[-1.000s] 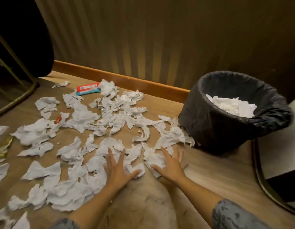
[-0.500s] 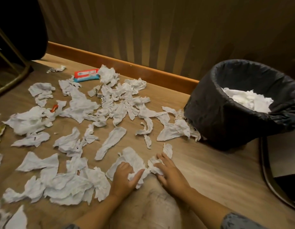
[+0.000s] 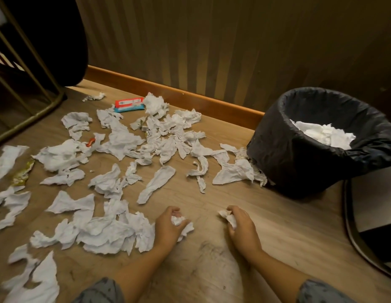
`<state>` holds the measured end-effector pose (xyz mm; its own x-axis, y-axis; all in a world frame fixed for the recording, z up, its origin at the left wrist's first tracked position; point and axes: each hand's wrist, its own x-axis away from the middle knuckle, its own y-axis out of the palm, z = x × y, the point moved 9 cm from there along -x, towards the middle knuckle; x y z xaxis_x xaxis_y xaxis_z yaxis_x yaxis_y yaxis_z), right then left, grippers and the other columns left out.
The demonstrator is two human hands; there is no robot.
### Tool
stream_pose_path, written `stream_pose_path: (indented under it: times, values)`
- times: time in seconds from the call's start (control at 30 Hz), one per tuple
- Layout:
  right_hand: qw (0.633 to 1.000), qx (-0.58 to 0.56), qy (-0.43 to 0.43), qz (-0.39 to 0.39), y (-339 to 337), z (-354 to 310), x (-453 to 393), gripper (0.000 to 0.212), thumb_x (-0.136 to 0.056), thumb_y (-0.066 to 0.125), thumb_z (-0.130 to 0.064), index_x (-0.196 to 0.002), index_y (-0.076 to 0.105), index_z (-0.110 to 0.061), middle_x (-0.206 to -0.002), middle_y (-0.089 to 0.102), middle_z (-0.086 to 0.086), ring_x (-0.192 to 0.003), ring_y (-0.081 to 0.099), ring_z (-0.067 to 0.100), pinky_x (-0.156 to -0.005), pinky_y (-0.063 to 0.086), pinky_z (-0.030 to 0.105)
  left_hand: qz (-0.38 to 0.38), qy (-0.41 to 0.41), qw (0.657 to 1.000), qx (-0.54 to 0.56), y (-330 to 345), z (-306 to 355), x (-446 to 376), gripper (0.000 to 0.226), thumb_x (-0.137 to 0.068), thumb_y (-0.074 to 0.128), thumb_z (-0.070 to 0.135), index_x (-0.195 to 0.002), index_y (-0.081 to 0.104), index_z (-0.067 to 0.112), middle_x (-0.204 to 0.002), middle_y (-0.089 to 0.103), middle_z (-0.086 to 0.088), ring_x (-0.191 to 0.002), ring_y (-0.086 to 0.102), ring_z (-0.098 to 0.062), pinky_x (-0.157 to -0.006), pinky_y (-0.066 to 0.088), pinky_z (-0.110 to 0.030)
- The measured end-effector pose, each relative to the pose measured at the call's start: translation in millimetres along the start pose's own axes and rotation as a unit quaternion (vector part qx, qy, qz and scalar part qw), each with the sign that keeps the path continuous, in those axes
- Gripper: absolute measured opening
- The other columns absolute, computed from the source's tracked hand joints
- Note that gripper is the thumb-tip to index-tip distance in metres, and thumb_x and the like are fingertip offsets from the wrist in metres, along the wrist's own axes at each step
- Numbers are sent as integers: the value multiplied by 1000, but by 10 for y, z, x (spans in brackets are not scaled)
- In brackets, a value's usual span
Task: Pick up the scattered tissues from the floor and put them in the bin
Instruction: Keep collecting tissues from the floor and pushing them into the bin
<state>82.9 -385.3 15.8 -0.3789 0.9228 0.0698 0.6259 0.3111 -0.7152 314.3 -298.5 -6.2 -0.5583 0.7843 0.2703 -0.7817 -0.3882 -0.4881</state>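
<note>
Two hands rest on the wooden floor (image 3: 277, 226). Left hand (image 3: 168, 225) and right hand (image 3: 240, 226) each clench crumpled tissue. Black-lined bin (image 3: 299, 154) stands right.

Dim warm light — soft focus, wide-angle bowing at edges.

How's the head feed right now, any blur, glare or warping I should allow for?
Head view: dim, warm light, no glare; wide-angle warping bends the bin and the frame edges; far-left tissues are smeared; left hand and right hand are fairly sharp; tissue in the bin is nearly washed out.
</note>
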Motion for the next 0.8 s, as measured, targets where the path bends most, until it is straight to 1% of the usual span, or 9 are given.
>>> stream_pose_path:
  times: [0.1,0.17,0.27,0.33,0.43,0.57,0.67,0.73,0.8]
  values:
    - [999,14,-28,-11,49,-148,-107,22,-91,61,-16,-111,59,-24,-104,53,-10,-97,48,7,-79,35,14,-2,6,1000,-27,32,142,24,22,-76,76,8,-90,63,19,-91,65,2,-77,64,-7,-63,53,-20]
    - [999,10,-40,4,-6,-259,-191,15,-88,67,-17,-101,62,-22,-96,51,-8,-88,49,9,-72,35,17,19,-3,999,-45,6,268,-12,31,-80,65,-3,-87,61,26,-87,63,2,-65,63,-1,-56,53,-19]
    - [998,-7,-52,46,-202,-435,-305,18,-80,68,-5,-86,57,-19,-87,49,-5,-75,46,11,-62,32,20,31,41,994,-92,-48,589,-102,47,-78,55,-11,-88,58,35,-83,61,2,-87,58,-16,-52,42,-8]
    - [996,-7,-68,64,-353,-563,-391,23,-77,67,-1,-86,54,-17,-87,49,-4,-76,45,11,-62,33,19,21,113,988,-100,-78,893,-156,50,-70,54,-17,-90,61,28,-84,57,3,-82,53,-15,-51,38,-7]
    - [992,26,-104,64,-610,-783,-585,27,-78,65,1,-97,58,-16,-93,57,-1,-83,50,14,-68,41,27,19,260,955,-140,-127,1454,-152,48,-63,58,-18,-87,61,23,-83,50,10,-82,50,-13,-63,39,-13]
    - [977,65,-192,73,-1230,-1240,-832,25,-82,67,0,-105,64,-9,-103,65,10,-96,59,26,-82,49,35,-9,413,893,-180,-50,2214,-60,30,-70,67,-4,-94,65,15,-98,59,-1,-98,52,-14,-83,40,-21]
    - [949,115,-271,110,-1819,-1590,-876,15,-85,72,-20,-95,64,-12,-93,65,8,-83,61,26,-70,52,39,-30,457,860,-227,27,2672,-47,30,-79,69,5,-106,65,17,-101,66,-3,-98,59,-22,-86,43,-31]
    - [938,126,-274,168,-2229,-1685,-897,25,-86,70,-37,-84,62,-13,-82,62,3,-70,56,17,-60,49,30,-21,471,844,-254,58,2957,-10,32,-81,72,9,-110,64,20,-103,67,0,-101,61,-21,-95,39,-41]
    - [935,89,-235,249,-2632,-1673,-888,37,-86,65,-48,-75,59,-14,-73,57,0,-62,49,11,-54,41,21,-9,490,832,-258,87,3256,84,30,-81,74,13,-109,64,20,-103,68,0,-100,60,-19,-100,35,-42]
